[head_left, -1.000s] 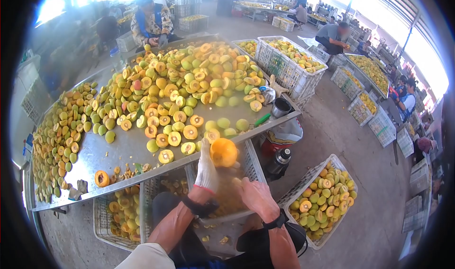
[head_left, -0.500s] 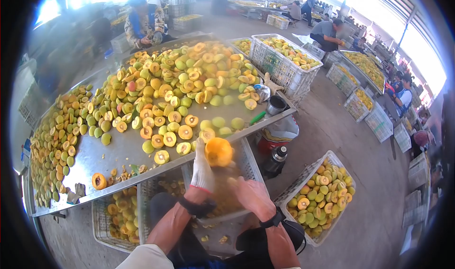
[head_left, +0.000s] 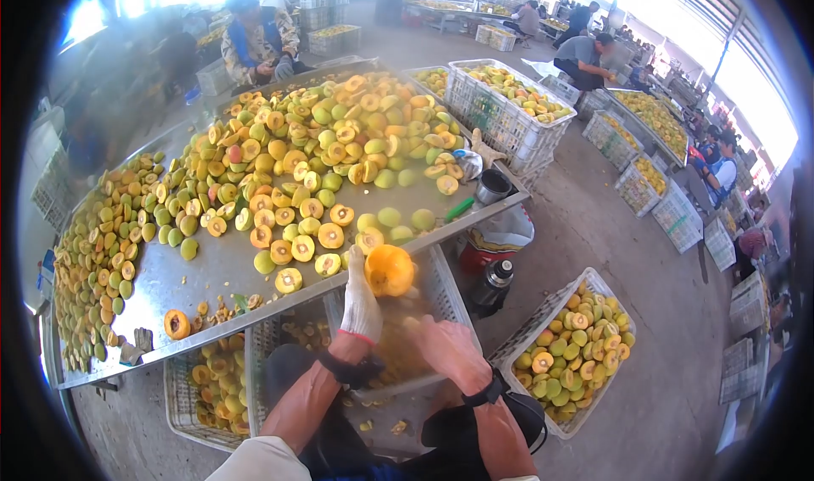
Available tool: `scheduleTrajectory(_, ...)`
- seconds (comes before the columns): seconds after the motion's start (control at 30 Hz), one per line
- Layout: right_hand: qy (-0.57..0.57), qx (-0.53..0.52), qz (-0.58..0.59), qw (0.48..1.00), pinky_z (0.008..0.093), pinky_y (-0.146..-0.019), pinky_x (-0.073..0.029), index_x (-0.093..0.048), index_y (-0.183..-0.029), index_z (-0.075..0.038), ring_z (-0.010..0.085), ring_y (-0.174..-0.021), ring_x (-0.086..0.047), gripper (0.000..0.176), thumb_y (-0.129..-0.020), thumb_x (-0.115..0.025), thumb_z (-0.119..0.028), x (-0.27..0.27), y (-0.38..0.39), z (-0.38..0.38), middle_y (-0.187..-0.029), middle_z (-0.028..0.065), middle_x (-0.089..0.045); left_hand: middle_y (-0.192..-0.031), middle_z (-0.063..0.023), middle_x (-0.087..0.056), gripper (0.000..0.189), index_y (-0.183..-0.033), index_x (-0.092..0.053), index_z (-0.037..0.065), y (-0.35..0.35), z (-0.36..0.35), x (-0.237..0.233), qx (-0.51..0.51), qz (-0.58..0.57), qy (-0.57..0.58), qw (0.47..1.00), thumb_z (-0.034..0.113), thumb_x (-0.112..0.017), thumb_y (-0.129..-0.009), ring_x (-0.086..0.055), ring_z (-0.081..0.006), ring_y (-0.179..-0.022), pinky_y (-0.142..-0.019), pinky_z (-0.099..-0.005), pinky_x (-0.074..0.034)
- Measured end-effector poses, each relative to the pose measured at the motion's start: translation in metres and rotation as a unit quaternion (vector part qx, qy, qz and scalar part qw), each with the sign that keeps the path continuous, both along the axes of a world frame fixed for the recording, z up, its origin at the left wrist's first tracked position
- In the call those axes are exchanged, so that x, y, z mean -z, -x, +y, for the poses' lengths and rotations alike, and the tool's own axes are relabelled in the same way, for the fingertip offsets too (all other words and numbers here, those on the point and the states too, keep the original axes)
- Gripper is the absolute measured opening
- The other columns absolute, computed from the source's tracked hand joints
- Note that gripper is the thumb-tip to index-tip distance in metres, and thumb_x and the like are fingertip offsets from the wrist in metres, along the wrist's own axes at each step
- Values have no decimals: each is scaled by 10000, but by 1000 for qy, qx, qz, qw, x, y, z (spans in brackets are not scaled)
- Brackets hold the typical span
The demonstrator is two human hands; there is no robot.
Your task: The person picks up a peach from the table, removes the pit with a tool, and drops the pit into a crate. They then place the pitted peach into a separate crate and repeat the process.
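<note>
My left hand (head_left: 363, 305), in a white glove with a red cuff edge, is closed round a hollowed orange peach half (head_left: 390, 271). The cut side of the fruit faces up, just off the metal table's front edge. Bare and curled, my right hand (head_left: 448, 348) is below and to the right of it; whatever its fingers hold is blurred. Beneath both hands stands a white plastic crate (head_left: 454, 290). Halved yellow-green peaches (head_left: 339, 133) are heaped on the metal table (head_left: 216, 269) beyond my left hand.
A green-handled tool (head_left: 460, 209) and a metal cup (head_left: 492, 188) are at the table's right corner. A black thermos (head_left: 493, 284) stands on the floor, near a crate of peach halves (head_left: 572, 354). Across the table sits a person (head_left: 259, 44); other people work farther back.
My left hand and the peach half have shifted very slightly left. My right hand stays in nearly the same place. The person across the table has lowered their hands a little.
</note>
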State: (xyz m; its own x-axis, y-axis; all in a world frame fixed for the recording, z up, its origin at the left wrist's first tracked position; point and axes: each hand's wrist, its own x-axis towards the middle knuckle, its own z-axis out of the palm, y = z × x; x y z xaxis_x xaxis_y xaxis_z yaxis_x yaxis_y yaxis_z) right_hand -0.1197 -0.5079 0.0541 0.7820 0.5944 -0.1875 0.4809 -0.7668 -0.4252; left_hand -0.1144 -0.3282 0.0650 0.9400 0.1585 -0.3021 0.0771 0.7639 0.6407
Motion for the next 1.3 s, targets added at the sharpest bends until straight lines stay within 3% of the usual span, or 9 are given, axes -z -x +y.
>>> scheduleTrajectory(0.4, 17, 4, 17, 1000, 538, -783, -522, -610, -1023, 37, 440, -877, -699, 382, -1039, -553, -340, -9, -1, 1, -857, 249, -719, -1080, -208, -724, 843, -1253, -610, 15, 0, 3, 3, 13, 1, -7, 1000, 753, -277, -1018, -712, -285, -710, -592, -369, -582)
scheduleTrajectory(0.8, 18, 4, 12, 1000, 538, -785, -520, -609, -1027, 32, 433, -876, -702, 377, -1042, -549, -340, -9, 0, 1, -853, 243, -721, -1123, -179, -710, 811, -1308, -590, 26, 2, -3, -8, 28, -6, 8, 1000, 723, -277, -1036, -722, -296, -840, -700, -397, -592)
scheduleTrajectory(0.9, 20, 2, 12, 1000, 537, -782, -521, -609, -1026, 33, 434, -875, -703, 377, -1043, -551, -339, -10, 0, 1, -854, 244, -721, -931, -234, -717, 876, -1211, -650, 33, -3, -3, 1, 5, -9, -17, 1000, 823, -380, -947, -707, -400, -770, -739, -523, -600)
scheduleTrajectory(1.0, 22, 8, 15, 1000, 540, -778, -520, -607, -1024, 34, 438, -872, -701, 372, -1041, -555, -335, -13, 0, 1, -852, 247, -720, -905, -226, -722, 868, -1185, -667, 35, -3, -4, -1, -10, 7, -9, 1000, 817, -368, -956, -708, -381, -739, -713, -504, -603)
scheduleTrajectory(1.1, 11, 6, 8, 1000, 545, -776, -519, -604, -1020, 35, 444, -867, -697, 368, -1038, -561, -330, -10, 1, 1, -847, 249, -717, -1112, -197, -711, 826, -1310, -584, 28, 2, 0, -2, 19, -5, -15, 1000, 740, -276, -1026, -721, -293, -792, -651, -393, -584)
scheduleTrajectory(1.3, 7, 5, 8, 1000, 548, -776, -518, -600, -1009, 33, 449, -868, -694, 367, -1036, -564, -332, -9, 1, 0, -843, 251, -714, -1096, -204, -716, 838, -1289, -592, 34, 1, 1, 4, 14, -13, -29, 999, 762, -284, -1011, -707, -280, -719, -609, -389, -574)
